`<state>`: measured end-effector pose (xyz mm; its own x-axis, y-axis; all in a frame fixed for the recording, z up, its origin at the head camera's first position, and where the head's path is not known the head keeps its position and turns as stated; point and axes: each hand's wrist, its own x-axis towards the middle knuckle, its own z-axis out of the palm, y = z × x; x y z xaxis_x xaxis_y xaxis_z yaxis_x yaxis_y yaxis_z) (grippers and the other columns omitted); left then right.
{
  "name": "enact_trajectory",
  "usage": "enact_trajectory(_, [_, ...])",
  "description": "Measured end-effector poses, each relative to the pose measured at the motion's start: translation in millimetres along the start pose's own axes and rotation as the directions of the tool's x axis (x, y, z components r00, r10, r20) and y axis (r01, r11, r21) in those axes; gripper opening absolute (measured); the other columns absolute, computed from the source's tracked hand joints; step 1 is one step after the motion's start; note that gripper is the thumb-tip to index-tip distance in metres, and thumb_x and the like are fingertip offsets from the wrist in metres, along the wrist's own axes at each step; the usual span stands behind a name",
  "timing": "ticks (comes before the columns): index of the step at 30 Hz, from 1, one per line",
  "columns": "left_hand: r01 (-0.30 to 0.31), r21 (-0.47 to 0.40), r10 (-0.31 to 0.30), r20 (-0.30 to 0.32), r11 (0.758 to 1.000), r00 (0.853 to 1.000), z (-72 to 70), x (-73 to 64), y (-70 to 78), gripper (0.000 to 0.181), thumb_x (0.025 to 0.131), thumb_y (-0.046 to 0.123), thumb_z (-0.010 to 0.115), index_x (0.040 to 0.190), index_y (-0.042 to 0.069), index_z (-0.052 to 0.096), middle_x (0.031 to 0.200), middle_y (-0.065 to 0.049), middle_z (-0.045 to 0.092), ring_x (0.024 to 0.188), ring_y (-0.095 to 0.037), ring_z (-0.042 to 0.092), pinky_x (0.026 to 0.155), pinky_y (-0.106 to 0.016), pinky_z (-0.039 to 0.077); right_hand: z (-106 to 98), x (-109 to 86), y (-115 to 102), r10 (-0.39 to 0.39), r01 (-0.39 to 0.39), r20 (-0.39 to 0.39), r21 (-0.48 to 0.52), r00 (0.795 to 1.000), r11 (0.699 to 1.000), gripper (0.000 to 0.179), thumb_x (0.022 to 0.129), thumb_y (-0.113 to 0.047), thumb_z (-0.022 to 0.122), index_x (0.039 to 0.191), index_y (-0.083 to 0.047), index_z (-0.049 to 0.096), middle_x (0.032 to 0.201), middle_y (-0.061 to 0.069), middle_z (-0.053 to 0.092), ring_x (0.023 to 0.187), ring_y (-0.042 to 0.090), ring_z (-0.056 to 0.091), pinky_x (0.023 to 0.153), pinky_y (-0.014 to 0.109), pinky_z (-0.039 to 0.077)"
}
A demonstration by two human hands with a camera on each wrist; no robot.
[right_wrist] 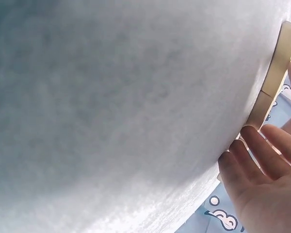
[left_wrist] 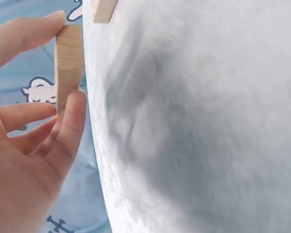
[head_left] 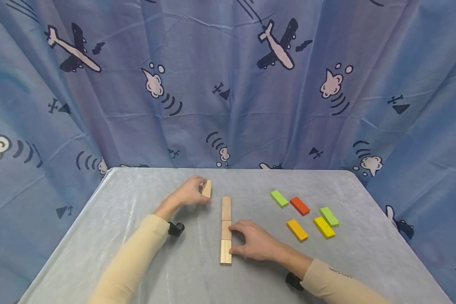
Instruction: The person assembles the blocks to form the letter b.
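Observation:
My left hand (head_left: 191,192) pinches a plain wooden block (head_left: 207,188) between thumb and fingers, left of the far end of a wooden row. The left wrist view shows this block (left_wrist: 69,65) end-on, the thumb on one edge and fingertips on the opposite one. Three more plain blocks lie end to end in a straight line: a far block (head_left: 226,208), a middle block (head_left: 226,230) and a paler near block (head_left: 226,252). Along the row's right side, my right hand (head_left: 256,241) touches the middle and near blocks with fairly straight fingers (right_wrist: 264,153) and thumb.
On the right half of the cloth-covered table (head_left: 144,185) lie several coloured blocks: a far green block (head_left: 279,198), a red block (head_left: 299,206), another green block (head_left: 329,216), a yellow block (head_left: 324,227) and an orange block (head_left: 297,230). A blue patterned curtain (head_left: 228,84) hangs behind.

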<state>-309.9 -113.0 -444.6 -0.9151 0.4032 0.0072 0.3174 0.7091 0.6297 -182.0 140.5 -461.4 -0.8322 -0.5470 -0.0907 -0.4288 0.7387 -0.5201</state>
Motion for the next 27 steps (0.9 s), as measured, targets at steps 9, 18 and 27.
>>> enact_trajectory(9, [-0.013, 0.006, 0.013, -0.004, 1.0, 1.0, 6.1, 17.5, 11.3, 0.081, 0.077, 0.029, 0.085, 0.143, -0.004, 0.052, 0.142, -0.02, 0.053, 0.12, -0.034, 0.058, 0.1, -0.046, 0.05, -4, 0.3, 0, -0.001, 0.001, 0.014, 0.004, 1.0, 1.0, 0.063, 0.085, -0.039, 0.082, 0.134, -0.004, 0.063, 0.131, 0.007, 0.064, 0.125, 0.026, 0.057, 0.107, 0.048, 0.045])
enact_trajectory(18, [-0.027, -0.015, 0.027, -0.023, 1.0, 0.999, 10.1, 31.5, 20.2, 0.078, 0.078, 0.027, 0.085, 0.142, -0.005, 0.053, 0.143, -0.02, 0.052, 0.121, -0.034, 0.058, 0.1, -0.047, 0.05, -3, -1.0, -2, -0.029, 0.03, -0.013, 0.036, 0.999, 0.999, 0.062, 0.084, -0.036, 0.083, 0.133, -0.003, 0.064, 0.129, 0.007, 0.065, 0.124, 0.027, 0.057, 0.107, 0.049, 0.045])
enact_trajectory(27, [-0.011, -0.094, 0.007, -0.042, 0.996, 0.999, 24.1, 45.5, 19.5, 0.078, 0.079, 0.025, 0.085, 0.142, -0.007, 0.052, 0.148, -0.021, 0.049, 0.124, -0.035, 0.057, 0.102, -0.047, 0.049, -4, -1.0, -2, 0.004, -0.004, 0.014, 0.036, 1.0, 0.999, 0.063, 0.085, -0.039, 0.081, 0.135, -0.004, 0.063, 0.131, 0.006, 0.064, 0.125, 0.026, 0.056, 0.108, 0.047, 0.045])
